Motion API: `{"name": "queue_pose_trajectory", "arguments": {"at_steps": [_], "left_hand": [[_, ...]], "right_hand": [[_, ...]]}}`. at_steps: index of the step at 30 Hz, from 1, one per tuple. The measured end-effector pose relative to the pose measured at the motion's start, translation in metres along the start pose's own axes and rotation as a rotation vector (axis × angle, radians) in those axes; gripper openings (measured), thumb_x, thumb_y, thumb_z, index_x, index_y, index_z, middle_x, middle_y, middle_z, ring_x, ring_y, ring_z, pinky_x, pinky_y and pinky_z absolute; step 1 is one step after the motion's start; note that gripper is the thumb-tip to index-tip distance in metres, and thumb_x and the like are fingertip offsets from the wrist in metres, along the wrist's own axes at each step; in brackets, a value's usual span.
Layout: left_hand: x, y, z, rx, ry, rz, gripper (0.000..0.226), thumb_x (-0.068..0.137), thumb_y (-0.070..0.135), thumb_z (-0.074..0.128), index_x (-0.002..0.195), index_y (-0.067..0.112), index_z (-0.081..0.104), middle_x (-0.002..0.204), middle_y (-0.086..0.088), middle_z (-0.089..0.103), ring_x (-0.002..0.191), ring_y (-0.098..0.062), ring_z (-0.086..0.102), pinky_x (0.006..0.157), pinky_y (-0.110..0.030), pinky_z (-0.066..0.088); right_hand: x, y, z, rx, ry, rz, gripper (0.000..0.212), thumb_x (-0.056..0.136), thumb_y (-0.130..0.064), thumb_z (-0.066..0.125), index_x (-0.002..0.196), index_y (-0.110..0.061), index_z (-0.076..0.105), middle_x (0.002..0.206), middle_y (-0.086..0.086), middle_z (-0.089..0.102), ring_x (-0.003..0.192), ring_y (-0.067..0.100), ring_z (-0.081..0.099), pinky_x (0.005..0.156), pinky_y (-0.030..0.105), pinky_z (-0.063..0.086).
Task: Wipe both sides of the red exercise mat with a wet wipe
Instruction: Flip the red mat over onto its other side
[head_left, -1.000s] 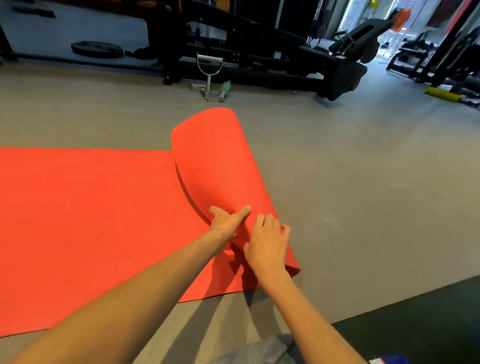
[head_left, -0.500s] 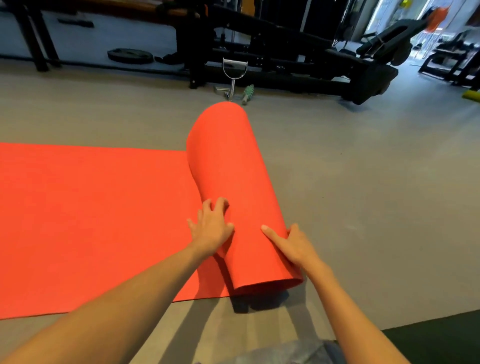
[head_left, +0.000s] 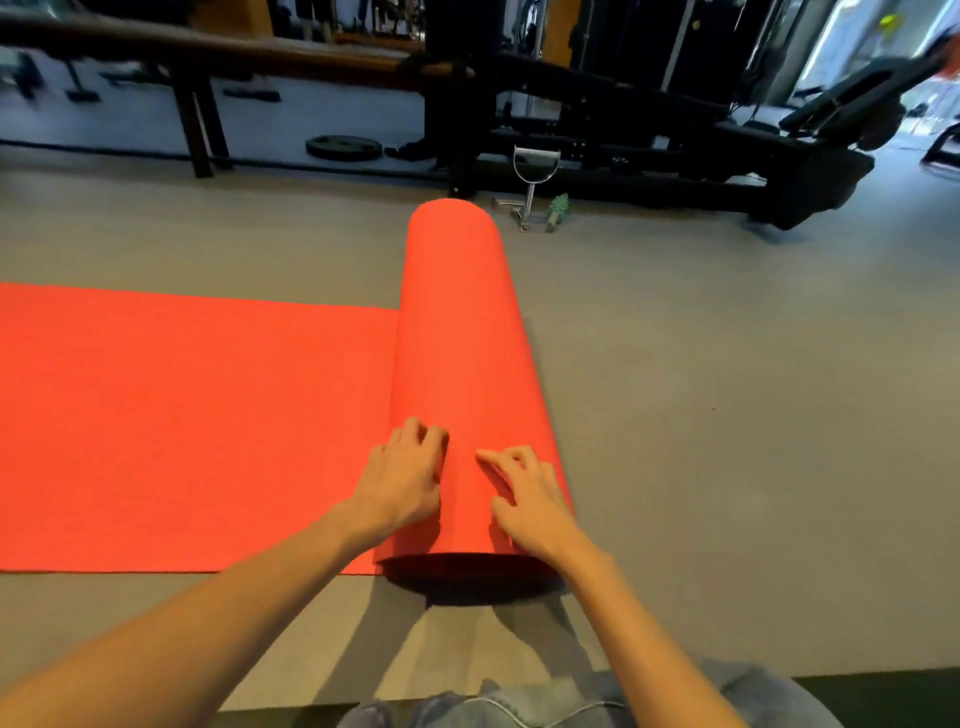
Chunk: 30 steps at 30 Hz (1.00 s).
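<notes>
Head view: a person kneels on a grey gym floor, bare forearms reaching forward to a long red foam exercise mat. The mat lies on the floor. Most of it is spread flat to the person's left, and its right end is wound into a thick roll that runs straight away from the person.

The mat looks light, soft and springy. It bends easily but will likely try to uncurl if let go. Its matte surface should give good grip. The best hold is probably across the roll, palms spread wide, rather than pinched at one edge.

The left hand sits at the roll's left flank, where roll meets flat sheet. Its fingers are curled and hooked against the foam. The right hand rests on the roll's top right, near its close end. Its fingers are bent, with the tips pressing down and nothing enclosed. The roll lies between and beneath both hands. No wet wipe shows in either hand.
</notes>
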<state>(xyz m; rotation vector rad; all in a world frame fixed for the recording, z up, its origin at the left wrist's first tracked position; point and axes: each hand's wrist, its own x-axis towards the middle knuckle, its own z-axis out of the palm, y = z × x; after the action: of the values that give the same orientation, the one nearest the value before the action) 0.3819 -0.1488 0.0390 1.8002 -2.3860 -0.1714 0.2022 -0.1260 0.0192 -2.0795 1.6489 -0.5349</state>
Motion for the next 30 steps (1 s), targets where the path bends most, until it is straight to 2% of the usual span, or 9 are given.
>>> {"name": "queue_pose_trajectory", "arguments": {"at_steps": [3, 6, 8, 11, 13, 16, 20, 26, 30], "left_hand": [[-0.025, 0.011, 0.001, 0.221, -0.04, 0.227, 0.061, 0.076, 0.046, 0.043, 0.13, 0.019, 0.042, 0.139, -0.007, 0.036, 0.125, -0.028, 0.038, 0.098, -0.046, 0.034], [-0.036, 0.016, 0.013, 0.471, -0.101, 0.261, 0.074, 0.076, 0.057, 0.047, 0.132, 0.01, 0.046, 0.138, -0.018, 0.039, 0.12, -0.036, 0.044, 0.095, -0.067, 0.033], [-0.036, 0.019, 0.019, 0.577, -0.035, 0.257, 0.045, 0.082, 0.03, 0.04, 0.109, 0.007, 0.067, 0.116, -0.022, 0.06, 0.094, -0.039, 0.061, 0.081, -0.064, 0.046], [-0.023, 0.015, 0.018, 0.538, 0.086, 0.175, 0.041, 0.077, 0.006, 0.029, 0.086, 0.006, 0.069, 0.097, -0.025, 0.067, 0.073, -0.04, 0.064, 0.058, -0.044, 0.054], [-0.018, 0.005, 0.003, 0.467, 0.053, 0.11, 0.03, 0.076, 0.002, 0.038, 0.091, 0.005, 0.064, 0.1, -0.031, 0.063, 0.066, -0.039, 0.065, 0.051, -0.039, 0.054], [-0.019, -0.023, -0.009, 0.343, 0.039, -0.061, 0.044, 0.077, 0.001, 0.055, 0.12, 0.005, 0.045, 0.124, -0.033, 0.048, 0.086, -0.035, 0.068, 0.063, -0.037, 0.054], [-0.018, -0.037, -0.03, 0.049, 0.033, -0.16, 0.052, 0.08, 0.005, 0.057, 0.125, 0.005, 0.031, 0.12, -0.02, 0.05, 0.103, -0.039, 0.06, 0.077, -0.041, 0.045], [0.017, 0.008, -0.041, -0.526, -0.061, -0.163, 0.06, 0.071, 0.012, 0.049, 0.129, 0.01, 0.034, 0.119, -0.025, 0.057, 0.107, -0.042, 0.057, 0.086, -0.041, 0.047], [0.029, 0.037, -0.022, -0.812, -0.154, -0.156, 0.053, 0.072, 0.009, 0.05, 0.122, 0.008, 0.034, 0.116, -0.023, 0.056, 0.102, -0.039, 0.059, 0.079, -0.045, 0.053]], "right_hand": [[-0.002, -0.012, 0.013, 0.282, 0.055, -0.012, 0.068, 0.067, 0.0, 0.045, 0.134, -0.012, 0.04, 0.13, 0.0, 0.039, 0.124, 0.013, 0.045, 0.108, 0.032, 0.032], [-0.007, -0.011, 0.016, 0.443, 0.076, 0.055, 0.069, 0.067, 0.013, 0.04, 0.133, -0.007, 0.034, 0.132, 0.001, 0.032, 0.13, 0.017, 0.041, 0.105, 0.022, 0.033], [-0.012, -0.008, 0.014, 0.404, 0.106, 0.113, 0.075, 0.065, -0.003, 0.043, 0.138, -0.003, 0.026, 0.14, 0.008, 0.025, 0.135, 0.023, 0.033, 0.109, 0.025, 0.028], [-0.026, 0.0, 0.015, 0.053, -0.015, 0.302, 0.106, 0.059, -0.034, 0.052, 0.148, -0.015, -0.002, 0.154, 0.006, -0.001, 0.143, 0.022, 0.007, 0.116, 0.043, 0.011], [-0.034, 0.005, 0.025, 0.038, -0.042, 0.379, 0.109, 0.067, -0.035, 0.061, 0.149, -0.018, -0.008, 0.155, 0.008, 0.004, 0.142, 0.025, 0.011, 0.114, 0.044, 0.018], [-0.022, -0.001, 0.034, 0.161, 0.173, 0.464, 0.072, 0.081, -0.001, 0.049, 0.147, -0.013, 0.023, 0.124, 0.021, 0.056, 0.113, 0.034, 0.055, 0.087, 0.039, 0.046], [0.002, -0.027, 0.004, -0.085, 0.369, 0.279, 0.057, 0.074, 0.012, 0.036, 0.126, -0.01, 0.049, 0.088, 0.025, 0.064, 0.082, 0.042, 0.06, 0.062, 0.038, 0.039], [0.012, -0.039, -0.095, -0.129, 0.731, 0.091, 0.057, 0.072, 0.015, 0.038, 0.116, -0.012, 0.062, 0.095, 0.021, 0.066, 0.085, 0.042, 0.06, 0.067, 0.04, 0.043], [0.008, -0.019, -0.123, -0.233, 0.771, 0.067, 0.055, 0.077, 0.013, 0.044, 0.12, -0.015, 0.062, 0.11, 0.014, 0.067, 0.091, 0.039, 0.064, 0.073, 0.041, 0.049]]}}
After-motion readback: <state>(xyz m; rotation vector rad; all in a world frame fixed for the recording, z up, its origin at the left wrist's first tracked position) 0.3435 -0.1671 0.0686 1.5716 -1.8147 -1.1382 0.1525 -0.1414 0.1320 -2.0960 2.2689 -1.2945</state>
